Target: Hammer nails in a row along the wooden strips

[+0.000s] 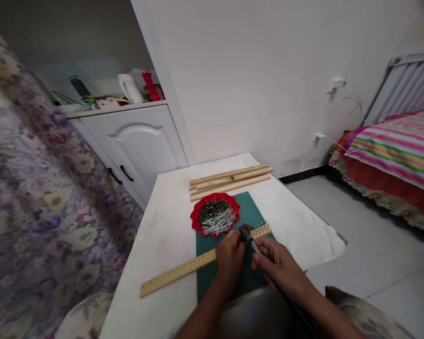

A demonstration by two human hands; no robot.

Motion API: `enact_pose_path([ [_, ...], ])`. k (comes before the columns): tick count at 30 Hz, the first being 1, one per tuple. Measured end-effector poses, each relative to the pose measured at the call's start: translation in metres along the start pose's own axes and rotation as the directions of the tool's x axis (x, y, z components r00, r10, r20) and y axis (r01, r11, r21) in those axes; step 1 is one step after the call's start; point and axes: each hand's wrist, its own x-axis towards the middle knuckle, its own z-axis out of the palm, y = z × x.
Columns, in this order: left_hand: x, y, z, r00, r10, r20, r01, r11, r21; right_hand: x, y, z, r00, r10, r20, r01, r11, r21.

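The left hand, in the head view, is curled over the wooden strip; what its fingertips pinch, I cannot tell. The right hand is closed around a dark-headed tool, its head just beside the left fingers. The strip lies slantwise across the green mat, its left end beyond the mat over the table. Thin metal fasteners stand at its right end. In my judgement, the strip should be pressed firmly, the tool kept in line with each fastener, and the left fingertips kept away from its head.
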Motion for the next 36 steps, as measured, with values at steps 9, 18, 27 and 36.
enact_pose_path([
  [9,-0.001,0.001,-0.003,0.997,0.071,-0.004,-0.071,0.990,-0.121,-0.001,-0.011,-0.014,0.989,-0.079,-0.128,0.088,0.994,0.071],
  [18,0.004,-0.012,-0.044,0.995,0.073,-0.062,-0.078,0.993,-0.086,0.003,-0.010,-0.017,0.987,-0.098,-0.128,0.106,0.993,0.057],
  [27,0.042,-0.028,-0.057,0.997,0.044,0.059,-0.057,0.965,0.254,0.004,-0.004,-0.014,0.991,-0.077,-0.109,0.085,0.994,0.072],
  [36,0.051,-0.017,-0.059,0.983,-0.056,0.173,-0.022,0.907,0.420,0.004,-0.007,-0.011,0.992,-0.064,-0.112,0.071,0.996,0.060],
])
